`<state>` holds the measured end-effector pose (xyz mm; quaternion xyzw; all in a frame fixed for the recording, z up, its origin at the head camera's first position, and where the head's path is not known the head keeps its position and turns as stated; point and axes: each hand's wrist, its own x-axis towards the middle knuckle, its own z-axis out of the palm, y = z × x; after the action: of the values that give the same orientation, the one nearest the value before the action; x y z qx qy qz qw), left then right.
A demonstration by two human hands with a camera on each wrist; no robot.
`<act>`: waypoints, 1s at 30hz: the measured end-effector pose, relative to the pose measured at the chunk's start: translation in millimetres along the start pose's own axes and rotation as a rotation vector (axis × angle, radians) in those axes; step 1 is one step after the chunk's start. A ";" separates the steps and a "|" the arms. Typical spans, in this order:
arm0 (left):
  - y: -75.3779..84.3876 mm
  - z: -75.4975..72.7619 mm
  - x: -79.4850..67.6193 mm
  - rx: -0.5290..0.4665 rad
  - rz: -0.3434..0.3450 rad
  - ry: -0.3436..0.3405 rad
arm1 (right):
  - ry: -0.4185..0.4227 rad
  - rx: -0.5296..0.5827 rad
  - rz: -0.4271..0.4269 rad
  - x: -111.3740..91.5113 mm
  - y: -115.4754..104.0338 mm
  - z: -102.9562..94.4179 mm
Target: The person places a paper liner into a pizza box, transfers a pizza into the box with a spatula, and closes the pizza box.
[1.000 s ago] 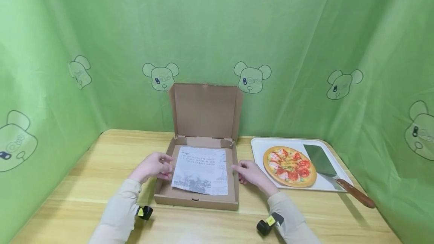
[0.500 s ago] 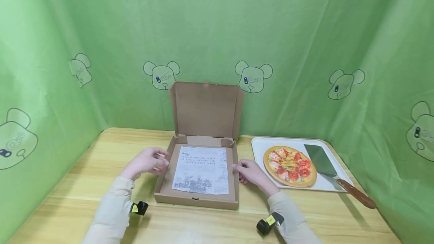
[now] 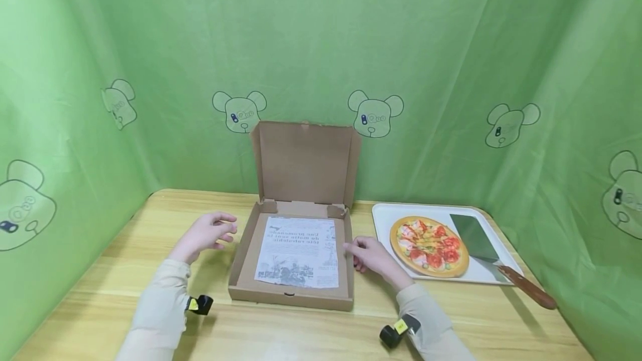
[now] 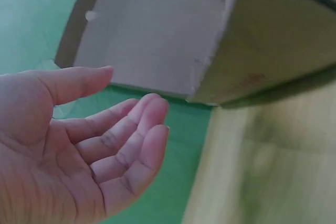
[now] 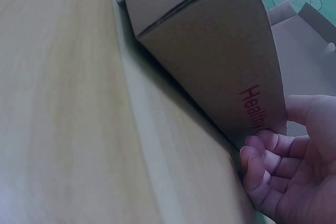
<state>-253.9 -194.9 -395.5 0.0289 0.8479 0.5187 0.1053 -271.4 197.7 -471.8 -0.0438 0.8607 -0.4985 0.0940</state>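
Tray (image 3: 390, 215) w/ pizza (image 3: 429, 247) & spatula (image 3: 473, 235) R of box (image 3: 303, 166), L grip (image 3: 204, 234) apart, R grip (image 3: 372, 255) clamped on box wall (image 5: 215, 66)

paper's sm. print (image 3: 292, 249) illegible, L-wrist cam: box txt (image 4: 245, 83) blurred, L hand (image 4: 79, 153) cropped

A green curtain (image 3: 301, 27) fills the upper part of the frame and runs down both sides. Six outlined bear heads (image 3: 374, 121) are printed across it, those at the far left and far right cut off by the edges. The tabletop (image 3: 301, 336) below has pale wood grain. Right of centre sits a white tray (image 3: 383, 218) with a round, red-topped pizza (image 3: 429, 247) on it. A spatula (image 3: 506, 271) lies to the pizza's right, its brown handle jutting past the tray toward the lower right.
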 end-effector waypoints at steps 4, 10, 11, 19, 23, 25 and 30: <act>-12.4 -1.4 8.1 -0.020 -0.014 0.003 | -0.002 -0.002 0.001 -0.8 0.4 0.0; -32.4 -1.8 21.7 -0.085 -0.023 -0.042 | 0.002 -0.002 -0.005 -1.1 -0.3 -0.4; -35.2 -1.6 23.3 -0.109 -0.022 -0.056 | 0.002 -0.002 -0.005 -1.2 -0.5 -0.5; -53.6 0.1 27.9 -0.287 -0.035 -0.204 | 0.010 -0.006 0.008 -1.1 -1.3 -0.5; -61.9 3.2 30.0 -0.360 -0.053 -0.262 | 0.009 -0.009 0.008 -0.8 -1.4 0.0; -65.8 4.4 31.8 -0.385 -0.058 -0.282 | 0.009 -0.010 0.010 -0.5 -1.5 0.3; -69.2 7.8 34.1 -0.396 -0.071 -0.278 | 0.009 -0.005 0.011 -0.2 -1.7 0.7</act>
<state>-281.4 -214.6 -465.3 0.0488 0.7074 0.6620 0.2429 -271.1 196.3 -470.6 -0.0372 0.8625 -0.4960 0.0928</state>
